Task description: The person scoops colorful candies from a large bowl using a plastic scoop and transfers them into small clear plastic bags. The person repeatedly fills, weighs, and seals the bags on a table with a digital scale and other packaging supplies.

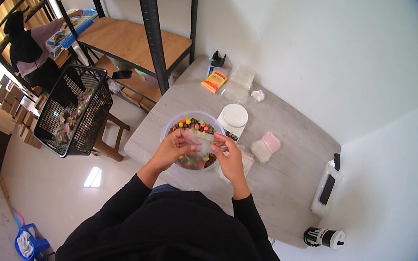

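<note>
Both of my hands hold a small clear plastic bag above a round translucent tub [166, 124]. My left hand [170, 148] grips the bag [200, 141] by its left side, and my right hand [230, 161] pinches its right side. Brown, yellow, red and green candies [196, 124] lie in the tub, partly hidden by my hands and the bag. A white digital scale [235, 115] stands just behind the tub. More flat clear bags [247, 162] lie partly under my right hand. To the right rests a stack of clear and pink bags [266, 146].
At the table's back are a yellow packet [214, 81] and clear bags [241, 78]. A tumbler [324, 238] stands at the right corner. On the left, a black crate [91, 126] holding filled bags sits on a brown stool [117, 133], near a shelf [132, 45] and another person [30, 47].
</note>
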Tool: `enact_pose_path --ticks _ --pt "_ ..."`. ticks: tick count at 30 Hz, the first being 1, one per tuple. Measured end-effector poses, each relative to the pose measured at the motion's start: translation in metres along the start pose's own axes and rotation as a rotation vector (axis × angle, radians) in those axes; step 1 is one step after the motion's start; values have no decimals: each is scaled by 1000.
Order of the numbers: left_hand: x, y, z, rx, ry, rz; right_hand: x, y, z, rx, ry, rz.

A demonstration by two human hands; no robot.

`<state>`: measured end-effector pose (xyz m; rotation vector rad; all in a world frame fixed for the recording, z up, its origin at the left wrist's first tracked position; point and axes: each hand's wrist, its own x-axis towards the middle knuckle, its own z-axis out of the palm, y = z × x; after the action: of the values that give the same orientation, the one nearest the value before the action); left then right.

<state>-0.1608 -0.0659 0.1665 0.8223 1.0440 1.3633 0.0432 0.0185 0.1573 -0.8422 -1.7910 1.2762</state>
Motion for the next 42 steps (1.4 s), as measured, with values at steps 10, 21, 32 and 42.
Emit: enact_pose_path --ticks 10,21,32,42 --pt "18 24 -7 77 -84 -149 12 -24 13 -20 -3 96" --pt "34 11 -17 483 2 117 13 -50 24 -452 84 -253" --pt "40 40 -22 635 -184 144 25 -67 16 -622 -190 -317" --pt "62 32 -65 204 -730 -290 26 -79 14 -449 -456 -278"
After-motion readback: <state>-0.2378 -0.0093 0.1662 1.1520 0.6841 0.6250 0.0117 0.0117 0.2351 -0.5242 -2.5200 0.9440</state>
